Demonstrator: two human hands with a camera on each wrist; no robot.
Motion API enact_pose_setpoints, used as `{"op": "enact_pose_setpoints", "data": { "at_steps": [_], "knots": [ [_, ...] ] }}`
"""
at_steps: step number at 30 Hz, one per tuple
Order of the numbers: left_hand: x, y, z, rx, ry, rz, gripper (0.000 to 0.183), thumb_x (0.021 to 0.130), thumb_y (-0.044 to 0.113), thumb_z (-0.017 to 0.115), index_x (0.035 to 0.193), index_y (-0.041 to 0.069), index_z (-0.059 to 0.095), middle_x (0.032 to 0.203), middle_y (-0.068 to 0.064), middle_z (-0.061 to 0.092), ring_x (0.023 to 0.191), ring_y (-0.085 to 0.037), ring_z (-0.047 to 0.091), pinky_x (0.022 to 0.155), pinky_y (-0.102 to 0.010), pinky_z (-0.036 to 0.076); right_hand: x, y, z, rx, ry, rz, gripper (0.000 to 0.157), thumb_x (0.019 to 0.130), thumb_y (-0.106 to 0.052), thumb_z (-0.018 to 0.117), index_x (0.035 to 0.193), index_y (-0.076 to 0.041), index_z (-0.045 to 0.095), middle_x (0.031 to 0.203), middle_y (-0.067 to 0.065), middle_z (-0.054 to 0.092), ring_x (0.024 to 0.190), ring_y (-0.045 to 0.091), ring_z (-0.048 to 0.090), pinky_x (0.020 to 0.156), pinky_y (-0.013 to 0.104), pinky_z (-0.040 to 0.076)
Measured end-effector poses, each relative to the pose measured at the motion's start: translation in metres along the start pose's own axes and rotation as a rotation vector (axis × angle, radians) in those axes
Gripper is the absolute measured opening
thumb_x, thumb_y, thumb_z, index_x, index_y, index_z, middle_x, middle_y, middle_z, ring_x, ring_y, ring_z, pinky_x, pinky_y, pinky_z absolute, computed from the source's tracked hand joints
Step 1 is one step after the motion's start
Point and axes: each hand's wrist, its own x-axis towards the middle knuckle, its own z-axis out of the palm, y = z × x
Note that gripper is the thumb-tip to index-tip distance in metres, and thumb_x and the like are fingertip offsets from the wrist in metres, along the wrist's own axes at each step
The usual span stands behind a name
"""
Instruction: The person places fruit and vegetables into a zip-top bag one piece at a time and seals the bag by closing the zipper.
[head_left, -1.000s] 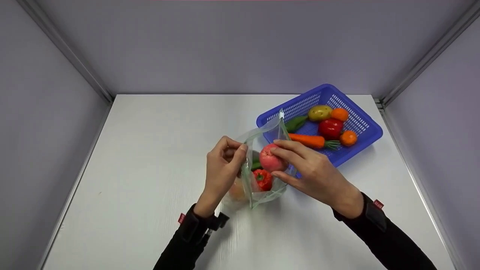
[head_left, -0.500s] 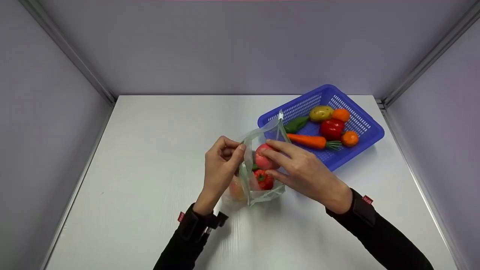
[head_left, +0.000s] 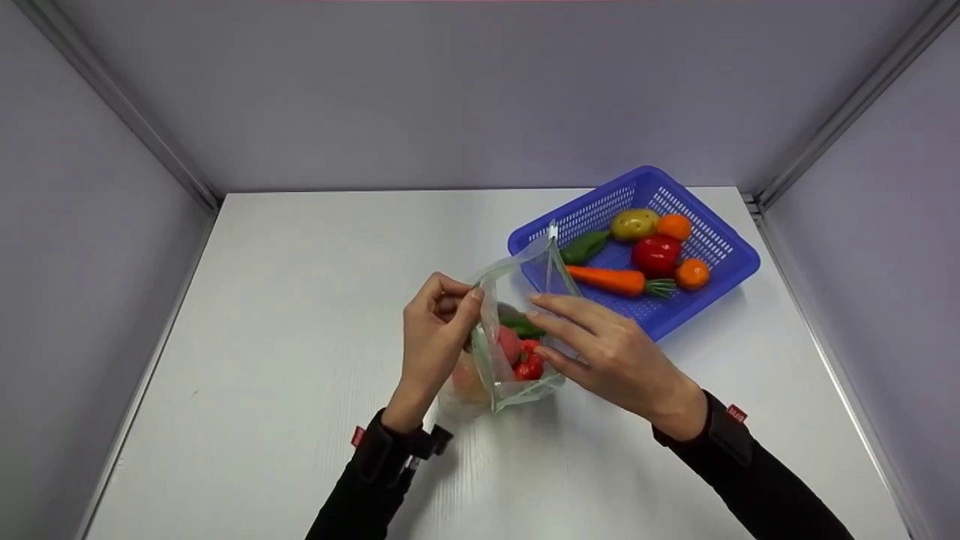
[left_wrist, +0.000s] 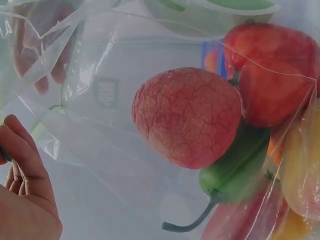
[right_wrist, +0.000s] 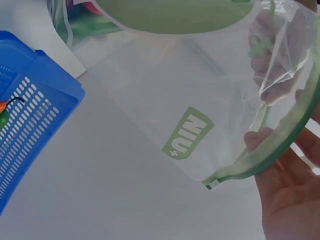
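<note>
My left hand (head_left: 435,330) pinches the rim of a clear zip bag (head_left: 517,395) with green edging, keeping its mouth apart. My right hand (head_left: 615,356) is at the mouth's right side, fingers spread and nothing between them. A pink peach-like fruit (head_left: 509,343) lies in the bag beside a red bell pepper (head_left: 529,366) and a green vegetable (head_left: 521,325). The left wrist view shows the wrinkled fruit (left_wrist: 187,117) through the plastic, above a green pepper (left_wrist: 240,160) with a curved stem. Yellow and red produce at its right edge is partly hidden.
A blue basket (head_left: 712,296) stands at the back right, just behind the bag. It contains a carrot (head_left: 611,280), a potato (head_left: 634,224), a red pepper (head_left: 656,256), a green pepper (head_left: 585,247) and two orange fruits (head_left: 691,274). Grey walls border the white table (head_left: 300,300).
My right hand has moved left to the bag's mouth and let go of the pink fruit, which has dropped into the bag. My left hand keeps its hold on the rim.
</note>
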Motion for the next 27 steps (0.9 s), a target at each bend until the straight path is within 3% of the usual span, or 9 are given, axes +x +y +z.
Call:
{"op": "enact_pose_setpoints", "data": {
  "at_steps": [4, 9, 15, 19, 22, 24, 27],
  "knots": [
    [0.0, 0.0, -0.001, 0.01, 0.003, -0.004, 0.011, 0.1, 0.01, 0.067, 0.099, -0.001, 0.064, 0.071, -0.006, 0.064, 0.05, -0.013, 0.051, 0.042, -0.025, 0.047, -0.005, -0.001, -0.006, 0.038, 0.125, 0.002, 0.043, 0.104, -0.033, 0.066, 0.133, -0.001, 0.068, 0.135, 0.016, 0.066, 0.119, 0.031, 0.067, 0.107, 0.028, 0.047],
    [-0.001, 0.001, -0.001, 0.002, -0.01, -0.006, 0.012, 0.101, 0.009, 0.066, 0.101, -0.002, 0.063, 0.073, -0.007, 0.065, 0.049, -0.013, 0.05, 0.043, -0.025, 0.048, -0.012, 0.009, -0.012, 0.036, 0.281, 0.002, 0.045, 0.102, -0.034, 0.068, 0.126, 0.004, 0.069, 0.129, 0.019, 0.068, 0.118, 0.031, 0.068, 0.108, 0.027, 0.046],
    [0.0, 0.001, -0.001, -0.005, -0.006, -0.009, 0.012, 0.1, 0.009, 0.067, 0.099, -0.002, 0.063, 0.071, -0.007, 0.065, 0.049, -0.012, 0.05, 0.043, -0.025, 0.047, -0.035, 0.039, -0.018, 0.016, 0.322, 0.126, 0.047, 0.103, -0.041, 0.065, 0.124, 0.001, 0.071, 0.126, 0.016, 0.071, 0.116, 0.03, 0.068, 0.109, 0.027, 0.046],
    [0.0, 0.001, -0.002, -0.006, -0.004, -0.015, 0.011, 0.1, 0.009, 0.067, 0.099, -0.002, 0.063, 0.071, -0.007, 0.065, 0.049, -0.012, 0.051, 0.042, -0.024, 0.046, -0.056, 0.068, -0.022, -0.023, 0.245, 0.228, 0.045, 0.099, -0.037, 0.069, 0.126, -0.001, 0.07, 0.127, 0.014, 0.071, 0.115, 0.033, 0.068, 0.111, 0.021, 0.042],
    [0.0, 0.001, -0.002, -0.012, -0.003, -0.017, 0.011, 0.1, 0.008, 0.066, 0.099, -0.003, 0.063, 0.071, -0.008, 0.065, 0.048, -0.012, 0.05, 0.042, -0.024, 0.046, -0.075, 0.089, -0.023, -0.043, 0.106, 0.278, 0.045, 0.091, -0.024, 0.078, 0.13, -0.003, 0.07, 0.13, 0.012, 0.07, 0.118, 0.033, 0.067, 0.112, 0.019, 0.038],
    [-0.001, 0.0, -0.003, -0.012, -0.001, -0.019, 0.011, 0.1, 0.008, 0.066, 0.099, -0.003, 0.063, 0.07, -0.009, 0.065, 0.048, -0.012, 0.049, 0.042, -0.024, 0.046, -0.089, 0.099, -0.023, -0.055, -0.014, 0.304, 0.05, 0.085, -0.021, 0.084, 0.131, -0.006, 0.07, 0.133, 0.009, 0.069, 0.121, 0.031, 0.065, 0.112, 0.024, 0.042],
    [-0.001, 0.0, -0.004, -0.009, 0.003, -0.02, 0.011, 0.1, 0.008, 0.067, 0.099, -0.002, 0.063, 0.07, -0.008, 0.065, 0.048, -0.012, 0.049, 0.042, -0.024, 0.046, -0.109, 0.108, -0.021, -0.067, -0.192, 0.328, 0.055, 0.082, -0.03, 0.089, 0.129, -0.008, 0.072, 0.134, 0.009, 0.068, 0.124, 0.031, 0.063, 0.107, 0.04, 0.05]
  ]
}}
